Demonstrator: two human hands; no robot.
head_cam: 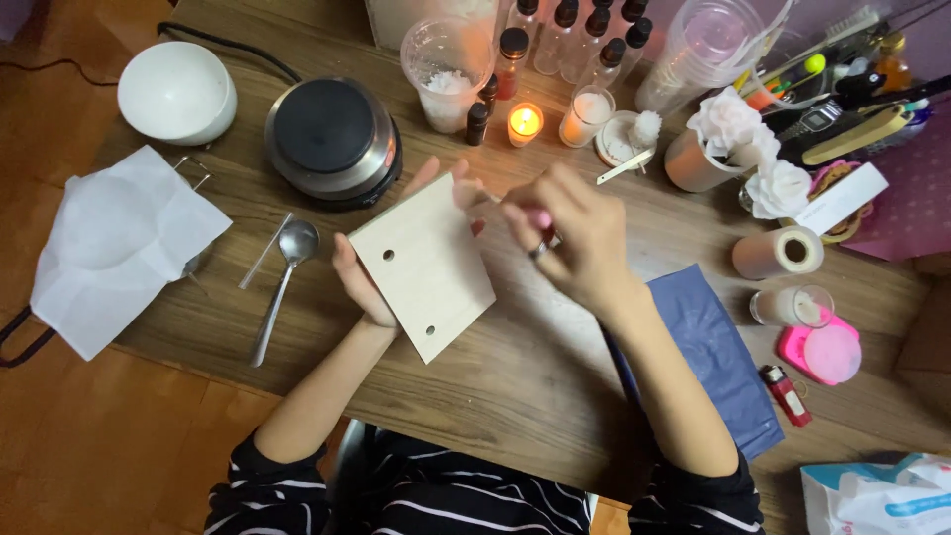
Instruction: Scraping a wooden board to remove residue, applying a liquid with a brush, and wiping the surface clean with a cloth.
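My left hand (359, 282) holds a pale square wooden board (424, 267) with two small holes, tilted up over the wooden table (555, 367); most of the hand is hidden behind it. My right hand (575, 238), with a ring on one finger, is curled at the board's upper right corner and pinches a small pink object (540, 219) whose shape I cannot make out. A lit candle (524, 123) burns just beyond both hands.
A round hot plate (332, 139), white bowl (176, 91), white paper over a pot (119, 238) and metal spoon (282, 282) lie left. Bottles (575, 35), plastic cups (446, 69), white flowers (743, 149), a paper roll (778, 253), blue bag (718, 357) and red lighter (788, 394) sit right.
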